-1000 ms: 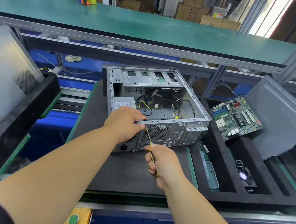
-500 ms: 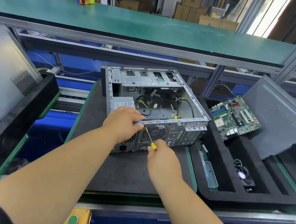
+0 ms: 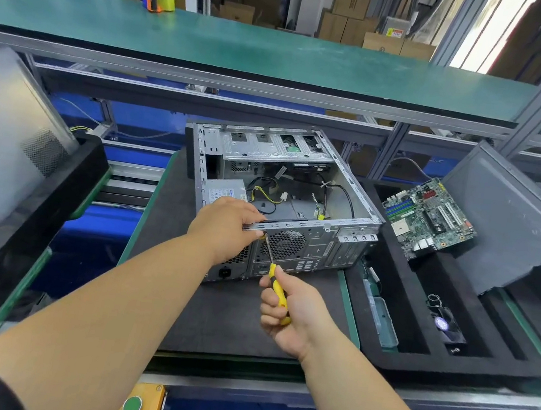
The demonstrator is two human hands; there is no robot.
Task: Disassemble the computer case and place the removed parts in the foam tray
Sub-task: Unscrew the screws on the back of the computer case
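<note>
The open grey computer case (image 3: 308,244) lies on its side on a dark mat (image 3: 220,312), with loose cables and a power supply (image 3: 226,193) inside. My left hand (image 3: 225,224) grips the case's near top rail. My right hand (image 3: 286,310) holds a yellow-handled screwdriver (image 3: 277,286), its shaft angled up to the rear panel beside the fan grille (image 3: 286,244). To the right stands the black foam tray (image 3: 384,323), holding a green motherboard (image 3: 429,219), a small fan (image 3: 445,326) and a clear part (image 3: 383,317).
A grey side panel (image 3: 508,219) leans in the tray at the right. Another foam tray (image 3: 19,223) with a silver panel (image 3: 0,131) stands at the left. A green shelf (image 3: 248,47) runs overhead behind the case. A yellow box with a green button (image 3: 132,406) sits at the front edge.
My right hand has drawn back toward me and turned on the screwdriver handle, so more of the yellow handle shows. My left hand has stayed on the case rail.
</note>
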